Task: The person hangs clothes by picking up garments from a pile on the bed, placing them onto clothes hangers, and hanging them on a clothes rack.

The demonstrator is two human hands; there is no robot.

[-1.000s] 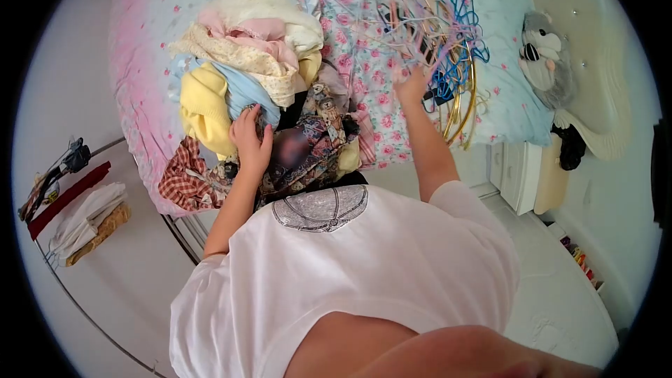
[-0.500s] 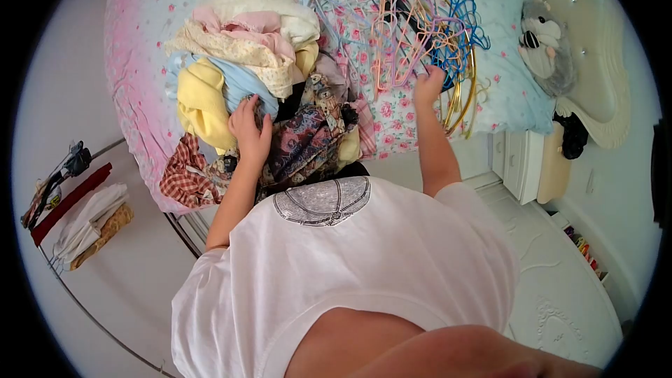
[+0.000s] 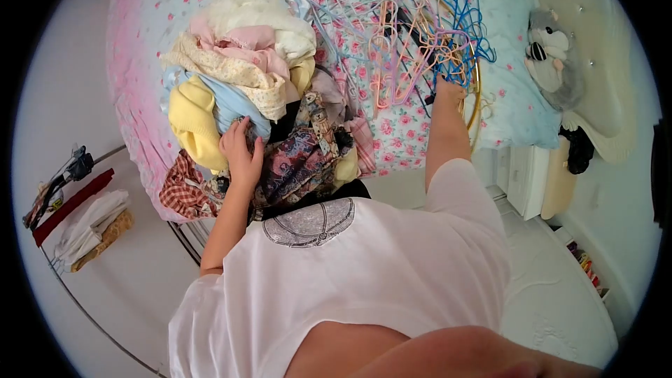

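Note:
My left hand (image 3: 241, 157) lies on the near side of a heap of clothes, fingers apart and resting on the cloth. Under and around it are a dark patterned garment (image 3: 297, 161), a light blue garment (image 3: 238, 106) and a yellow knit garment (image 3: 192, 122). Pink, cream and white clothes (image 3: 262, 14) are stacked higher up the heap. My right hand (image 3: 449, 91) reaches in at the near edge of a tangle of hangers, beside blue hangers (image 3: 465, 35) and gold hangers (image 3: 477, 101). Its fingertips are hidden there. Pink and orange hangers (image 3: 381, 59) lie to its left.
The heap and hangers lie on a bed with a floral sheet (image 3: 399, 136). A grey plush toy (image 3: 556, 63) leans by the headboard (image 3: 616, 91) at right. A white bedside cabinet (image 3: 528, 178) stands below it. Clothes (image 3: 91, 231) hang on a rail at left.
My right hand has moved slightly right, deeper toward the blue and gold hangers. My left hand stays on the clothes heap. The whole view has shifted a little.

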